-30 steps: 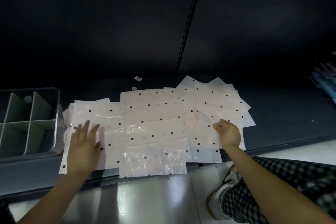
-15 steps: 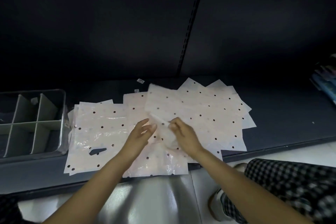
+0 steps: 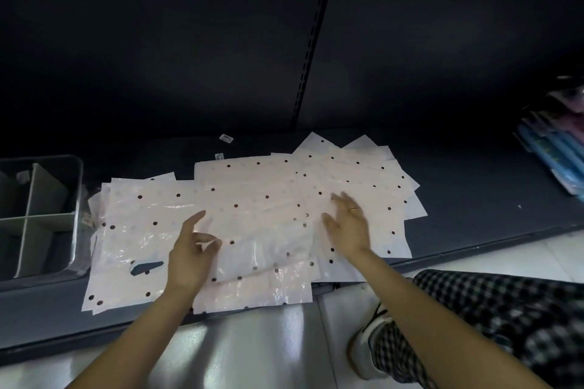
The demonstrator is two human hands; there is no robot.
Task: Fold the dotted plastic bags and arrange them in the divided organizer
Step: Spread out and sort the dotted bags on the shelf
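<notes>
Several pale pink plastic bags with dark dots [image 3: 259, 199] lie spread and overlapping on a dark shelf. One folded bag [image 3: 268, 249] lies across the middle of the pile. My left hand [image 3: 192, 253] is at this bag's left edge, index finger straight, the other fingers curled and pinching a bit of plastic. Flat on the bags to the right rests my right hand [image 3: 347, 224], fingers spread. The grey divided organizer [image 3: 77, 199] stands at the shelf's left end, beside the pile; no bags show in its visible compartments.
The shelf's front edge [image 3: 474, 246] runs below the pile, and some bags overhang it. A slotted upright [image 3: 311, 50] rises behind. Blue packets [image 3: 553, 155] lie at the far right. Two small labels [image 3: 226, 138] sit behind the bags. My checked trouser leg [image 3: 505, 325] is at lower right.
My hands, close together over the middle half a second ago, have parted. The right hand has moved right and flattened on the bags. The bag they held now lies folded.
</notes>
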